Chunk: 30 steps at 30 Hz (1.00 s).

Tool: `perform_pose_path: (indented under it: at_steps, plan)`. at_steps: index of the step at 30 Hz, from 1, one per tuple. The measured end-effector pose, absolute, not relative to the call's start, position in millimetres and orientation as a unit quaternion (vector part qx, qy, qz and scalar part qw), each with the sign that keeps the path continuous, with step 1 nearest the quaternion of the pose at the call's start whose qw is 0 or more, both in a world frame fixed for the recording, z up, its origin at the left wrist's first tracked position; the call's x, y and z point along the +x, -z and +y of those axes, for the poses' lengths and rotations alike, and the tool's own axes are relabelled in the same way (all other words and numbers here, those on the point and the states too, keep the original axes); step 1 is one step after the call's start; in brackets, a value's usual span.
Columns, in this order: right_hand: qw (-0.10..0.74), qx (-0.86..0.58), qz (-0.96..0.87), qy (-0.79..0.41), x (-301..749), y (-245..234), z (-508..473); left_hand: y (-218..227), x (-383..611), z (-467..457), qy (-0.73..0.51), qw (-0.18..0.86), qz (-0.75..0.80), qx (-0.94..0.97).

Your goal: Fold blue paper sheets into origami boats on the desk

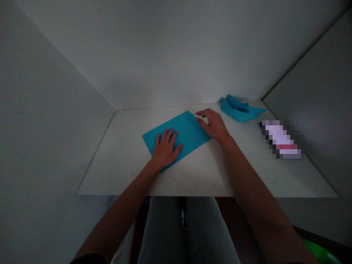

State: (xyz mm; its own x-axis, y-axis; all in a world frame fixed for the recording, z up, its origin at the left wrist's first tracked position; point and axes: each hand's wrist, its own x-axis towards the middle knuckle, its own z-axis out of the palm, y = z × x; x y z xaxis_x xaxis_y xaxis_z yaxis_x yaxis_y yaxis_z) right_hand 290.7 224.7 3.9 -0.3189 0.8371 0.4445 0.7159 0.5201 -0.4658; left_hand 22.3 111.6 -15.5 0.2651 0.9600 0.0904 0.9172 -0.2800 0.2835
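A blue sheet of paper (189, 134) lies slanted on the white table in front of me. My left hand (165, 148) rests flat on its left part, fingers spread. At the sheet's right edge is my right hand (210, 123), its fingers curved and a gap showing between thumb and forefinger. The thumb tip is over or against the paper's edge; whether it touches I cannot tell. To the right of that hand, near the back wall, sits a folded blue paper boat (239, 110).
The white table (115, 157) is enclosed by a back wall (165, 66) and side walls. A blurred-out phone-like object (280, 139) lies at the right. The table's front edge runs just above my legs (189, 231). Something green (321, 251) shows at the lower right.
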Motion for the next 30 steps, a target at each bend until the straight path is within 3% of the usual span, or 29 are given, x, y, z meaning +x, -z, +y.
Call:
perform_pose_path:
  at_steps: [4, 7, 17, 23, 30]
  plan:
    - [0.219, -0.386, -0.890, -0.106, 250.4, 9.8, 209.6, 6.4, 35.0, 83.2, -0.045, 0.046, 0.683, 0.727]
    - [0.200, -0.380, -0.898, -0.098, 243.7, 22.8, 209.3, 2.2, 34.7, 68.8, -0.025, 0.041, 0.723, 0.689]
    - [0.292, -0.503, -0.801, -0.142, 268.4, 28.1, 227.1, -10.2, -40.7, 50.6, -0.008, 0.023, 0.870, 0.492]
    - [0.341, -0.498, -0.774, -0.192, 274.0, 27.2, 232.1, -27.1, -76.8, 39.5, 0.025, 0.100, 0.861, 0.498]
    - [0.431, -0.496, -0.696, -0.291, 279.1, 31.9, 239.2, -6.9, -75.7, 24.3, -0.012, 0.021, 0.873, 0.487]
